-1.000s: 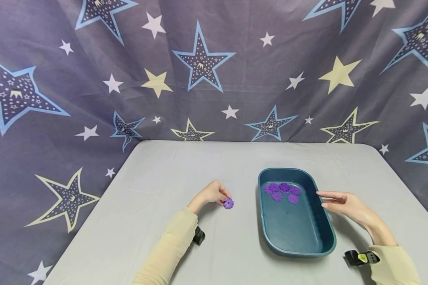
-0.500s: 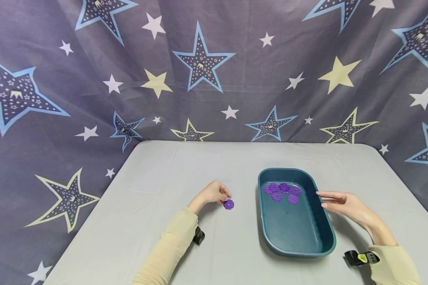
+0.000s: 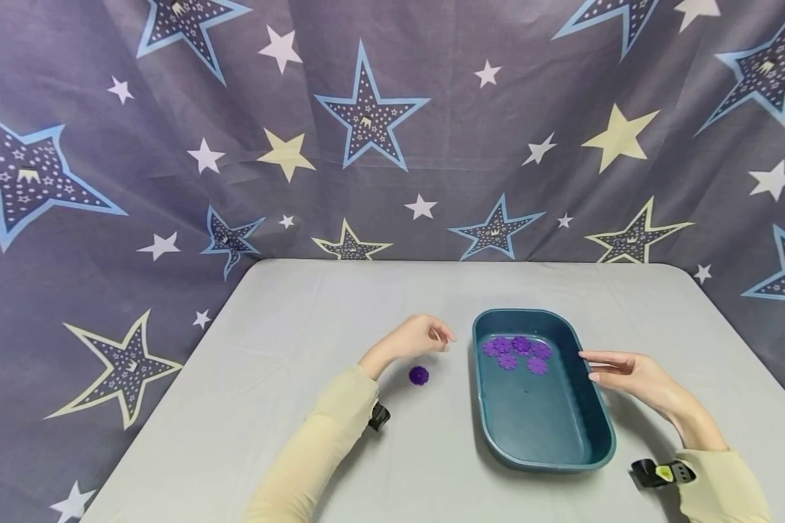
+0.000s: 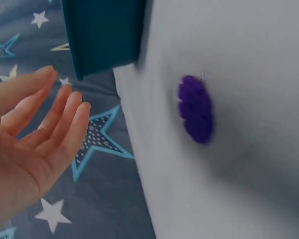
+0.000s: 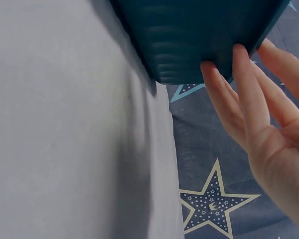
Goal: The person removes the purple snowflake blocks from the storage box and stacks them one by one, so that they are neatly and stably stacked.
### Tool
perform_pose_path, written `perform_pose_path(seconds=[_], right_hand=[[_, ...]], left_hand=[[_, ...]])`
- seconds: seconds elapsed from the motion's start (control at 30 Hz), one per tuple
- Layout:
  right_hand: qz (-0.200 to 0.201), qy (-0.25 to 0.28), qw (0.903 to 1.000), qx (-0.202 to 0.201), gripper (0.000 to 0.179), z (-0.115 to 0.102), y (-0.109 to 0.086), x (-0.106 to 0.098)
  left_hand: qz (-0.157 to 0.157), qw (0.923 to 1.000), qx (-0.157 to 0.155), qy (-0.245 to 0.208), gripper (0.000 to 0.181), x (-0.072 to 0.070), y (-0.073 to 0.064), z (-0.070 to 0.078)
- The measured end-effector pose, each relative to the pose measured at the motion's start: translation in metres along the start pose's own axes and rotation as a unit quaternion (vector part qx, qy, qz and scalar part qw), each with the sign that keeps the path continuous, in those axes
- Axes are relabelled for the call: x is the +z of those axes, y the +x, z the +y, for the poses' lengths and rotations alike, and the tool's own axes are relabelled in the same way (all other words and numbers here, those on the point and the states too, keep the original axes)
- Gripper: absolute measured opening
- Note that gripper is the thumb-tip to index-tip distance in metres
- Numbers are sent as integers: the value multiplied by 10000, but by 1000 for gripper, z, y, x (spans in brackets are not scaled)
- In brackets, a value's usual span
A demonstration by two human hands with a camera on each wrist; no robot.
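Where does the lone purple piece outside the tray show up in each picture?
Head view: the lone purple piece is just right of centre in the lower half, below the left hand.
Left wrist view: right of centre, about halfway up.
Right wrist view: not in it.
Shared landmark: the teal tray, right of centre in the head view, at the top edge in both wrist views.

Backdrop (image 3: pixel 432 163): dark grey-purple cloth, creased, hangs behind the table (image 3: pixel 327 305) and along both sides. Print: blue-edged stars (image 3: pixel 371 109) and yellow-edged stars (image 3: pixel 127 363), each with dotted dark filling, several with a small crown (image 3: pixel 366 122); plain white stars (image 3: pixel 280 49) and plain yellow stars (image 3: pixel 620 136) scattered between. Table: pale grey covering, faint wrinkles, far corners rounded.
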State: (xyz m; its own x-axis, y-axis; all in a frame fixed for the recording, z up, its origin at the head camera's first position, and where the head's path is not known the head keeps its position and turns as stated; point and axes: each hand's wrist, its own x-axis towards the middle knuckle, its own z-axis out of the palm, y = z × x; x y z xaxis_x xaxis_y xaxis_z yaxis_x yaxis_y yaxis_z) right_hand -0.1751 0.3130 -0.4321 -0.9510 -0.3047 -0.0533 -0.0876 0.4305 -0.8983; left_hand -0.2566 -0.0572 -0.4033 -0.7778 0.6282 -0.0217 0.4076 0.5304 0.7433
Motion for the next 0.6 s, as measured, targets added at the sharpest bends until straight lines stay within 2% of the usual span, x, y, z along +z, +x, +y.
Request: perform_pose_path(seconds=[0.27, 0.6], right_hand=[[27, -36, 10000, 44, 48, 0, 0, 0], [18, 48, 10000, -15, 47, 0, 0, 1]], left_hand=[[-331, 9982, 327, 368, 19, -1, 13, 23], [-774, 9952, 422, 430, 21, 2, 30, 45]])
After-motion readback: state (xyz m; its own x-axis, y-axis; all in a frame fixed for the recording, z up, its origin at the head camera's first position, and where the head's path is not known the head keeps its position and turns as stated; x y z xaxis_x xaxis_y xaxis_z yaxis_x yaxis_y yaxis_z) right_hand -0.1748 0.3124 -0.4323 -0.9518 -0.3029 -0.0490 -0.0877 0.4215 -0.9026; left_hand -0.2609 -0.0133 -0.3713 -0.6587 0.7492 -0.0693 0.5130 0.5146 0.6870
